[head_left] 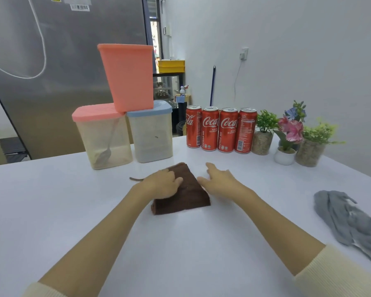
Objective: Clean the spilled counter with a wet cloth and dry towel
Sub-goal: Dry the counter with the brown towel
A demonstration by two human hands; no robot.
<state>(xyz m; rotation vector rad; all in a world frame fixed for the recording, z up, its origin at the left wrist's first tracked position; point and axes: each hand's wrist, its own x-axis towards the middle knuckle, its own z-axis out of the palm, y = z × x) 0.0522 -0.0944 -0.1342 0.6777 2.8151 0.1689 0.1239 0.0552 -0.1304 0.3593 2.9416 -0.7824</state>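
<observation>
The folded brown towel (181,190) lies mid-counter in front of the cans (221,129), pinned under the flat left hand (162,182) to wipe, while the right hand (220,180) hovers open just beside it, holding nothing, the grey cloth (349,221) discarded far right.

4 red cans (221,129): "Coca-Cola", "RECYCLE ME" up the sides. Fridge (73,61): barcode sticker (80,7), digits too small.

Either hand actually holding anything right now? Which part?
Left hand rests on the left upper side of the folded brown towel, fingers lightly curled over it. Right hand is open beside the towel, gripping nothing.
</observation>
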